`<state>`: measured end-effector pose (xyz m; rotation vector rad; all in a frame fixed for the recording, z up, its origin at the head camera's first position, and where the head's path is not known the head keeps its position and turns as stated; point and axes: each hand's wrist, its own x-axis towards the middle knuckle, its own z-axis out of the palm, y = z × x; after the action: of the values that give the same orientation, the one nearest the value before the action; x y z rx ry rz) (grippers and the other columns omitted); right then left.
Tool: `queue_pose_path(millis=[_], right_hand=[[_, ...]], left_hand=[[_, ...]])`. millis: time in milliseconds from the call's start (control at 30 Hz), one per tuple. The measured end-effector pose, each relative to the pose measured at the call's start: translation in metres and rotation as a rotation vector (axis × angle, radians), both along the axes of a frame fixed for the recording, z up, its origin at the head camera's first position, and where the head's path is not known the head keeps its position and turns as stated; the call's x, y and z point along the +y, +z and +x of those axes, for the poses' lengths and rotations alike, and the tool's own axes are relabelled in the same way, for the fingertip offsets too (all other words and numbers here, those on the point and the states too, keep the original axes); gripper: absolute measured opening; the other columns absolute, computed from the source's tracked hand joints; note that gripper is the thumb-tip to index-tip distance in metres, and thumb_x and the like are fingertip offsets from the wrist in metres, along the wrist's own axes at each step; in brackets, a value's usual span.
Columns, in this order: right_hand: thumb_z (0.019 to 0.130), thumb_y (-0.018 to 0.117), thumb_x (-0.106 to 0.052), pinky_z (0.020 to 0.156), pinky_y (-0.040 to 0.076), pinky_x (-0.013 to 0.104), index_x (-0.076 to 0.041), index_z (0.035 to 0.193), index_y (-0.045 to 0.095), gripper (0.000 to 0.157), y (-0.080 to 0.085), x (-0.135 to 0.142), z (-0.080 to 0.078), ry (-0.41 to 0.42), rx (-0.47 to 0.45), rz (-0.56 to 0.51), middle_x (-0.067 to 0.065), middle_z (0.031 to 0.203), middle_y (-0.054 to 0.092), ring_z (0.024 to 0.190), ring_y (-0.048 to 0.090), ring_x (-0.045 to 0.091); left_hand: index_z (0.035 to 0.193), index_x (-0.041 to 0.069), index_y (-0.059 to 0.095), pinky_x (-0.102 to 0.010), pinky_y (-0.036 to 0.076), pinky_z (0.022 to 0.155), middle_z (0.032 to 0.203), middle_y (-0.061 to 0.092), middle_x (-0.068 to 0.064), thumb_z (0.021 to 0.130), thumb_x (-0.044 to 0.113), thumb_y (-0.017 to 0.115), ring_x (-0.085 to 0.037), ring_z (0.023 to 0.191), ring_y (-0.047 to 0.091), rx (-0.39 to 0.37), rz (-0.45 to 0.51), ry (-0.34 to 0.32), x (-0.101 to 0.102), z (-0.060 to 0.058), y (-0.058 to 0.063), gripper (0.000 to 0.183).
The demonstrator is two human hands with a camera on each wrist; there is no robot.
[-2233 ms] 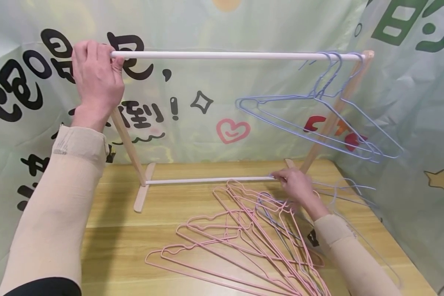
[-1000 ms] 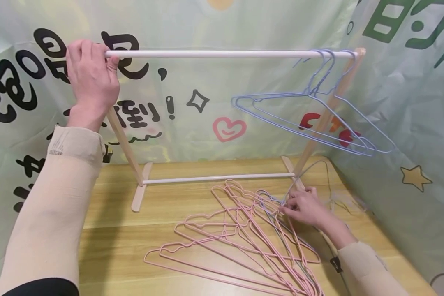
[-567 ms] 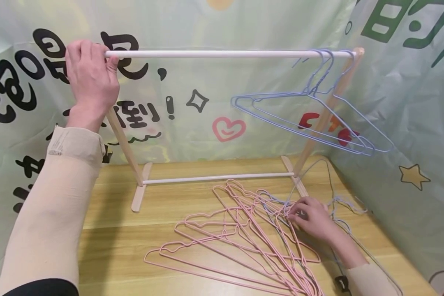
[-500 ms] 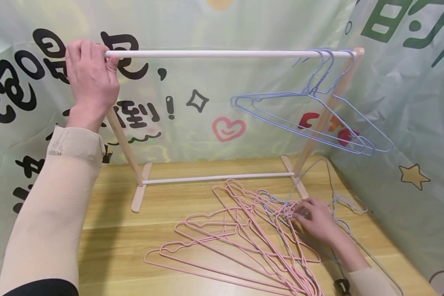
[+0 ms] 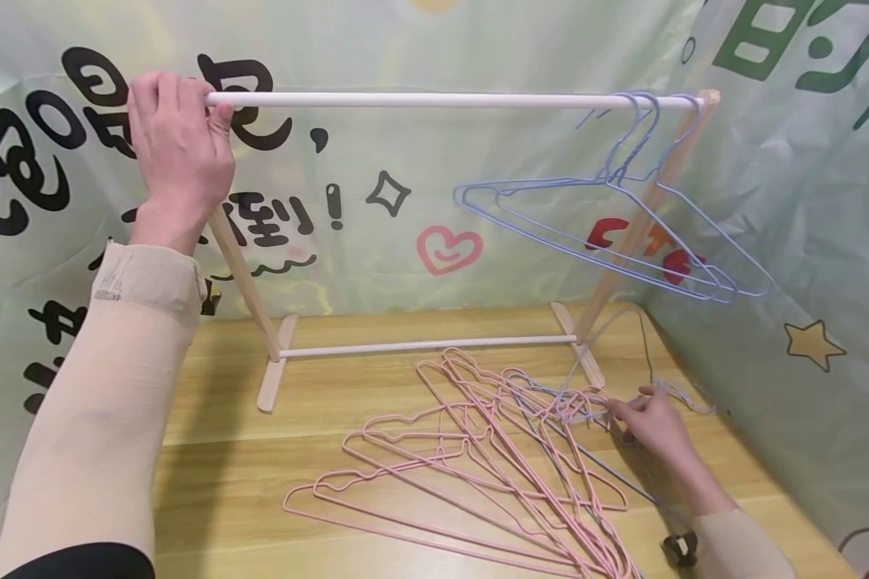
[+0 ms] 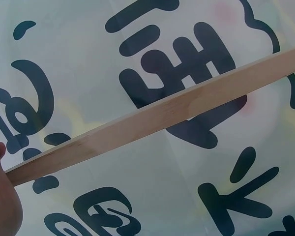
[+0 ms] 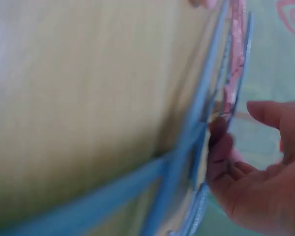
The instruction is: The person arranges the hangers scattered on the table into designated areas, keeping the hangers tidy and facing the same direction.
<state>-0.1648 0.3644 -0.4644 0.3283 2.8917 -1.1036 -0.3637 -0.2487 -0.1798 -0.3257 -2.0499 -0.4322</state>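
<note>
My left hand (image 5: pixel 181 145) grips the left upper corner of a clothes rack, where its white top rod (image 5: pixel 420 100) meets the wooden post (image 6: pixel 152 113). Several blue wire hangers (image 5: pixel 536 183) hang at the rod's right end. On the table, pink wire hangers (image 5: pixel 529 481) lie in a tangled pile with a few blue ones mixed in. My right hand (image 5: pixel 655 422) is low at the pile's right edge, by the hanger hooks. In the right wrist view its thumb stands apart from the fingers (image 7: pixel 221 152), which reach behind blue hanger wires (image 7: pixel 179 152).
A white lower rod (image 5: pixel 427 346) joins the rack's wooden feet (image 5: pixel 278 366) on the wooden table (image 5: pixel 224 482). More blue wire (image 5: pixel 684 396) lies right of the right hand. A printed cloth backdrop (image 5: pixel 376 265) stands close behind and at both sides.
My right hand has come down from the lower rod's right end to the pile, then shifted right, its fingers loosening from the blue hangers. The left hand stays on the rack's corner.
</note>
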Motion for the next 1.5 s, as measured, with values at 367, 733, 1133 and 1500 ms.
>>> queue_pose_path(millis=[367, 733, 1133, 1500], right_hand=[[0.101, 0.066, -0.047, 0.062, 0.052, 0.026, 0.028, 0.146, 0.024, 0.097, -0.003, 0.011, -0.012, -0.040, -0.048, -0.047, 0.009, 0.082, 0.077, 0.066, 0.066, 0.015], [0.096, 0.072, -0.023, 0.057, 0.057, 0.028, 0.029, 0.141, 0.031, 0.080, -0.005, 0.008, -0.011, -0.138, -0.023, -0.263, 0.001, 0.069, 0.073, 0.056, 0.069, 0.015], [0.103, 0.064, -0.011, 0.058, 0.052, 0.019, -0.001, 0.157, -0.026, 0.106, 0.002, 0.019, 0.006, -0.152, 0.034, -0.752, -0.010, 0.086, 0.075, 0.062, 0.065, 0.005], [0.103, 0.061, -0.003, 0.059, 0.052, 0.015, -0.006, 0.158, -0.027, 0.104, 0.005, 0.031, 0.012, -0.154, 0.012, -0.913, -0.008, 0.090, 0.074, 0.064, 0.066, 0.003]], left_hand=[[0.116, -0.005, 0.054, -0.050, 0.025, 0.113, 0.109, 0.045, -0.023, 0.110, 0.046, 0.039, -0.043, 0.121, 0.033, 0.019, -0.009, 0.001, -0.002, -0.002, -0.001, 0.053], [0.117, -0.004, 0.054, -0.048, 0.024, 0.113, 0.110, 0.045, -0.021, 0.110, 0.048, 0.038, -0.041, 0.122, 0.034, -0.005, 0.002, 0.009, -0.001, 0.000, 0.000, 0.055], [0.118, -0.004, 0.055, -0.047, 0.024, 0.115, 0.110, 0.046, -0.021, 0.110, 0.047, 0.039, -0.041, 0.123, 0.034, -0.002, 0.005, 0.010, 0.000, -0.001, -0.001, 0.054], [0.117, -0.005, 0.054, -0.048, 0.024, 0.114, 0.110, 0.045, -0.022, 0.110, 0.048, 0.038, -0.042, 0.123, 0.033, -0.010, -0.005, 0.014, 0.001, 0.002, 0.001, 0.056]])
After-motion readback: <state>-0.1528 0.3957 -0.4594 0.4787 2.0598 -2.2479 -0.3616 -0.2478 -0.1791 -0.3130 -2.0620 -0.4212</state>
